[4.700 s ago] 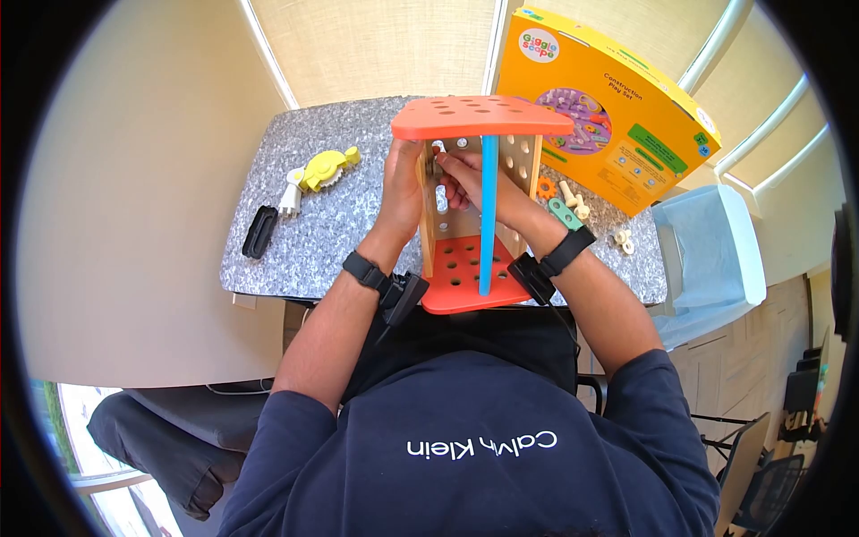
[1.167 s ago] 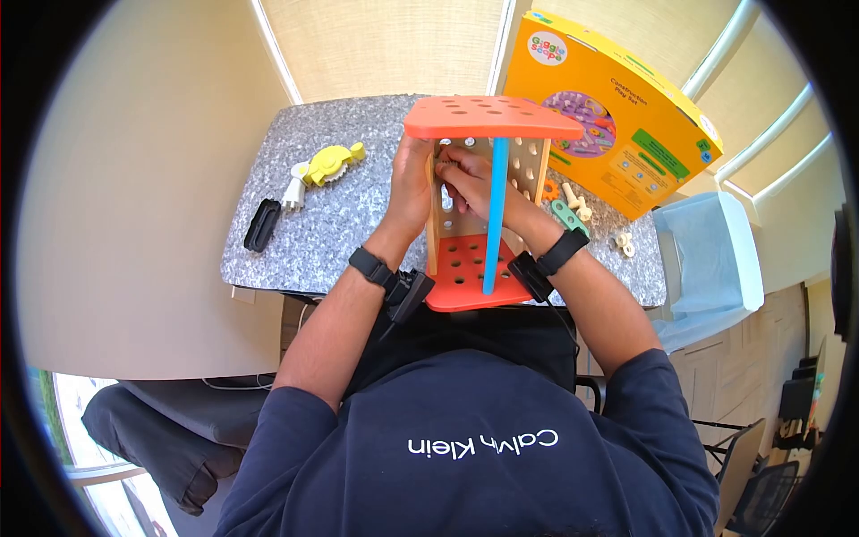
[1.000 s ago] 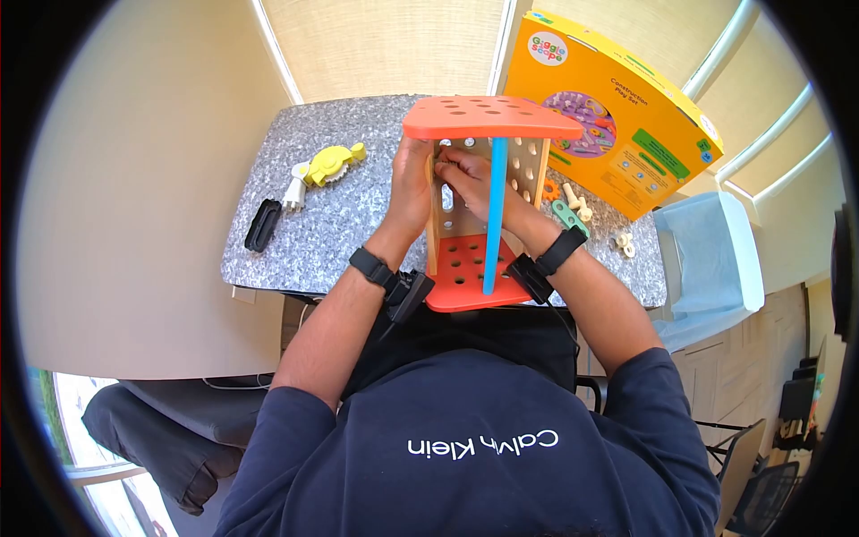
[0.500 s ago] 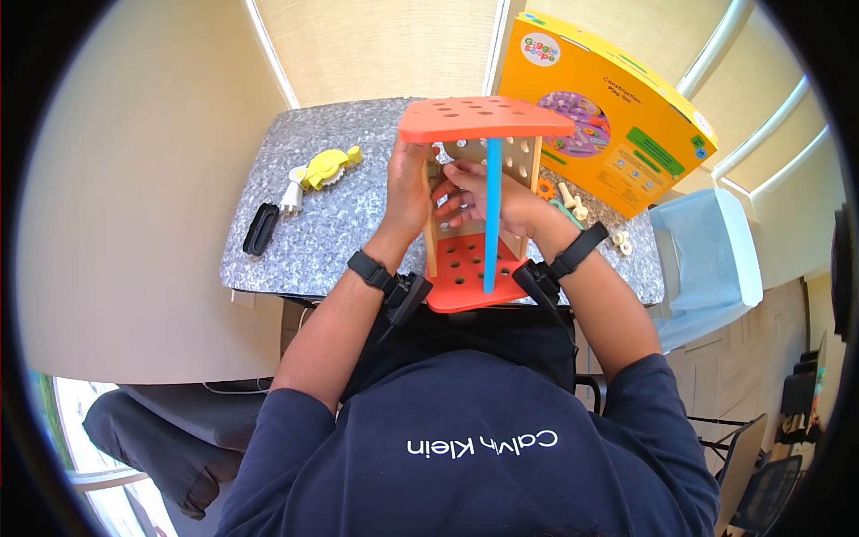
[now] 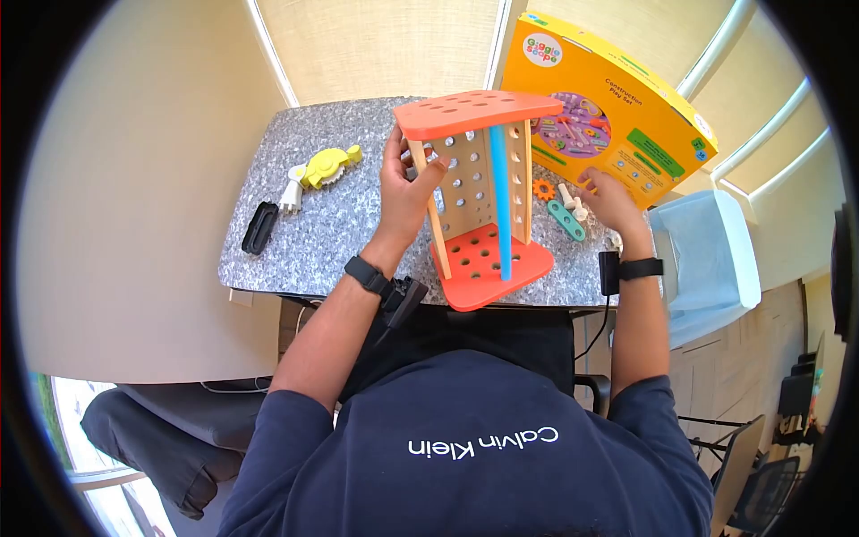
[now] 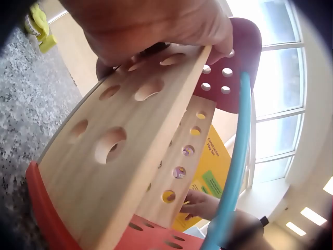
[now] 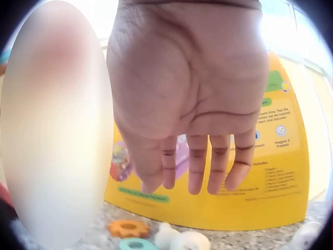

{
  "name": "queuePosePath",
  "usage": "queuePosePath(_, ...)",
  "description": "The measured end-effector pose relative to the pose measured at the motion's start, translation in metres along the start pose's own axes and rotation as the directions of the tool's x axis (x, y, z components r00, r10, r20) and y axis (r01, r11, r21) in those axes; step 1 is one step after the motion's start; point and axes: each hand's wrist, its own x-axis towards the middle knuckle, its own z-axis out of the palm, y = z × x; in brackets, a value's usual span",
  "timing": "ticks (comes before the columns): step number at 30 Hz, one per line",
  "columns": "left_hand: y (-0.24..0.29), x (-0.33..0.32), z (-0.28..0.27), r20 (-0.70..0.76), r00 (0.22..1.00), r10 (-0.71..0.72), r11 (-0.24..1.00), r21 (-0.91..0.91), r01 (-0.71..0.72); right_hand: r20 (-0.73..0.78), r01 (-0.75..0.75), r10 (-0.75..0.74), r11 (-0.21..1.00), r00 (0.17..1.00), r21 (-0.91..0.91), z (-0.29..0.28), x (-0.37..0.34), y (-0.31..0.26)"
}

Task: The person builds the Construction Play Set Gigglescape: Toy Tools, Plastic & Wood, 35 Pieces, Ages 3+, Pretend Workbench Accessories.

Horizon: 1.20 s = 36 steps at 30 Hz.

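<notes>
A toy construction frame has a holed orange top, a matching base, pale wooden side panels and a blue rod at its front corner. My left hand grips the frame's left wooden panel, thumb around the front edge, fingers behind. The frame is turned at an angle. My right hand is out to the right, fingers loosely extended and holding nothing, above small loose parts: an orange gear, a green holed strip and cream bolts.
The yellow play set box stands at the back right, behind my right hand. A yellow and white toy piece and a black case lie on the left of the speckled table. A light blue bin stands off its right side.
My right hand has left the frame's inside and moved right over the loose parts. The frame has turned while my left hand keeps its grip on the panel.
</notes>
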Motion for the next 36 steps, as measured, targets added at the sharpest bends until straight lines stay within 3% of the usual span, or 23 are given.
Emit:
queuePosePath(2, 0.002, -0.001, 0.0, 0.037, 0.998, -0.042, 0.999, -0.004, 0.042, -0.205, 0.036, -0.109, 0.943, 0.973, -0.329, 0.02, 0.001, 0.018)
queuePosePath(6, 0.002, -0.004, -0.001, 0.051, 0.998, -0.025, 0.999, 0.038, 0.023, -0.241, 0.087, -0.134, 0.977, 0.961, -0.197, 0.036, 0.006, 0.021)
queuePosePath(8, 0.004, -0.005, 0.002, 0.035, 0.999, -0.005, 1.0, -0.021, 0.006, -0.214, -0.024, -0.042, 0.955, 0.976, -0.295, 0.039, 0.002, 0.007)
queuePosePath(12, 0.011, 0.004, -0.005, 0.068, 0.995, 0.075, 0.996, 0.033, -0.077, -0.162, -0.034, -0.025, 0.935, 0.987, -0.353, 0.049, 0.008, 0.018)
queuePosePath(14, 0.033, 0.01, -0.004, -0.037, 0.982, 0.186, 0.979, 0.088, -0.183, -0.185, -0.049, -0.028, 0.916, 0.982, -0.398, 0.055, 0.012, 0.023)
queuePosePath(16, 0.066, 0.015, -0.002, -0.024, 0.981, 0.195, 0.974, 0.121, -0.191, -0.187, -0.054, -0.026, 0.911, 0.982, -0.41, 0.058, 0.016, 0.023)
queuePosePath(18, 0.085, 0.017, -0.001, 0.005, 0.908, 0.419, 0.864, 0.306, -0.4, -0.191, -0.059, -0.024, 0.906, 0.981, -0.419, 0.06, 0.017, 0.024)
queuePosePath(19, 0.089, 0.019, -0.005, 0.043, 0.872, 0.487, 0.736, 0.517, -0.437, -0.206, -0.019, -0.074, 0.908, 0.976, -0.418, 0.062, 0.017, 0.024)
queuePosePath(20, 0.09, 0.016, -0.004, 0.045, 0.872, 0.488, 0.734, 0.519, -0.438, -0.22, 0.02, -0.122, 0.909, 0.968, -0.416, 0.063, 0.017, 0.025)
queuePosePath(23, 0.085, 0.005, 0.002, 0.274, 0.785, 0.556, 0.39, 0.748, -0.537, -0.26, 0.049, -0.179, 0.896, 0.949, -0.44, 0.062, 0.017, 0.017)
queuePosePath(24, 0.081, 0.0, 0.005, 0.274, 0.785, 0.556, 0.388, 0.75, -0.536, -0.259, 0.051, -0.181, 0.897, 0.949, -0.439, 0.061, 0.017, 0.014)
queuePosePath(26, 0.074, -0.012, 0.014, 0.407, 0.753, 0.517, 0.073, 0.855, -0.513, -0.271, 0.03, -0.142, 0.925, 0.952, -0.379, 0.056, 0.012, -0.001)
queuePosePath(33, 0.028, -0.023, 0.027, 0.49, 0.759, 0.429, -0.084, 0.858, -0.507, -0.382, 0.126, -0.165, 0.984, 0.909, -0.126, 0.063, 0.034, -0.004)
queuePosePath(36, 0.021, -0.025, 0.037, 0.522, 0.766, 0.374, -0.121, 0.847, -0.518, -0.328, 0.017, -0.031, 0.999, 0.944, -0.045, 0.062, 0.04, -0.007)
